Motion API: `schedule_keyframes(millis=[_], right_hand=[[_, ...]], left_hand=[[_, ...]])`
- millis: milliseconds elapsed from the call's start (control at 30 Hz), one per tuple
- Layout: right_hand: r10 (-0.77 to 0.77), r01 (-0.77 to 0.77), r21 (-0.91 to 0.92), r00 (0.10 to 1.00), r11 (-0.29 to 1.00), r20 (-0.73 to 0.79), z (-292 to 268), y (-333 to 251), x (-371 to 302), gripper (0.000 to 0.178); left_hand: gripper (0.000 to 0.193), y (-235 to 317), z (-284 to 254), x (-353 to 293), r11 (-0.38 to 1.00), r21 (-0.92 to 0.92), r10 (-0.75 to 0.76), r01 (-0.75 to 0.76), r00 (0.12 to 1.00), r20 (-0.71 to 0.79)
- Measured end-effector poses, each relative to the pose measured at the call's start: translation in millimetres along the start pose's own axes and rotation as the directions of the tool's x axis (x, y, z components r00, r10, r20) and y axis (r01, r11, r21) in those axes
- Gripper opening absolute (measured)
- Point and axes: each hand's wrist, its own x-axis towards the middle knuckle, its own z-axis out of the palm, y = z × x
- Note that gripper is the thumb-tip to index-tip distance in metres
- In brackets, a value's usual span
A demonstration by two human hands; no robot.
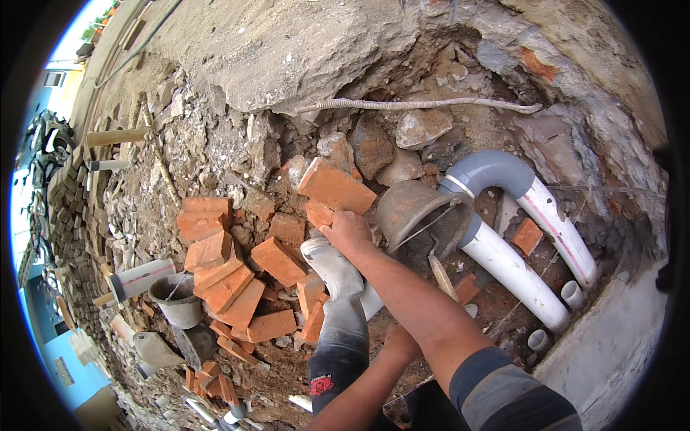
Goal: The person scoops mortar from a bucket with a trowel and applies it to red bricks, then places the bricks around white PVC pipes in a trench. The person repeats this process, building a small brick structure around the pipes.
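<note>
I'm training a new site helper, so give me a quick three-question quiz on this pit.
1. True or false: the grey bucket left of the brick pile lies upside down.
2. The right hand rests on: A) a broken brick piece; B) a white pipe; C) the corrugated hose.
3. What colour is the elbow at the top of the white pipes?

Key: 1 false, it stands upright; 2 A; 3 grey.
</note>
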Motion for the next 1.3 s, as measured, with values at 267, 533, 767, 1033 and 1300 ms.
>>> schedule_keyframes(millis=[267,533,767,1033,1300], right_hand=[[-0.195,0.265,0.269,0.945,0.926,-0.261,-1.6,-15.6,-32.7,0.043],[-0.086,0.329,0.851,0.943,0.41,-0.322,-114.1,62.4,-218.3,0.042],[0.295,0.239,0.911,0.892,0.336,-0.343,-134.9,220.2,-393.0,0.04],[0.848,0.015,0.992,0.517,0.129,-0.118,-78.8,356.6,-521.2,0.027],[0.919,0.093,0.994,0.394,-0.054,0.013,-75.7,411.2,-509.9,0.025]], left_hand=[[0.063,-10.8,-3.4,-3.2,0.995,-0.08,0.062,-0.058,0.996,0.058],[0.06,-23.8,15.0,18.9,0.986,-0.089,0.136,-0.141,0.989,-0.062],[0.052,24.4,1.0,29.0,0.988,0.114,-0.125,0.105,0.973,0.195],[0.04,88.9,50.0,60.9,0.971,0.237,0.005,-0.031,0.994,0.108],[0.075,148.8,67.5,217.6,0.885,0.464,0.051,0.039,0.982,-0.18]])
